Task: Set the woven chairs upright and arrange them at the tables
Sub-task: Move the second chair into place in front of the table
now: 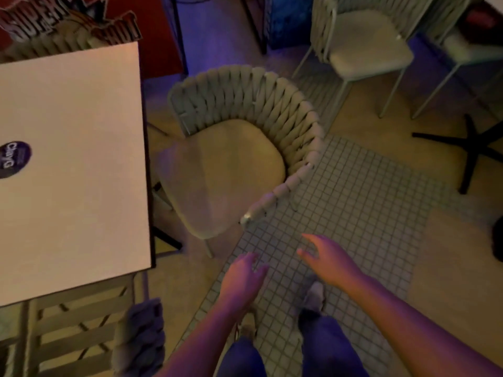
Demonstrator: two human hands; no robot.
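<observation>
Both hands empty, left hand [242, 278] and right hand [326, 259] with fingers spread. Just ahead of fingers: woven chair [234, 148], upright beside table [73, 159]. Probably light, stiff frame; best gripped at backrest rim.

Chair [226, 164] seemingly right of table [73, 159]

Near chair [231, 148]: thick matt rope weave on the back, smooth matt cushion-like seat, thin metal legs; table [73, 148] top smooth, satin, with a glossy round sticker [13, 159]; floor [353, 213] small grouted mosaic tiles.
</observation>
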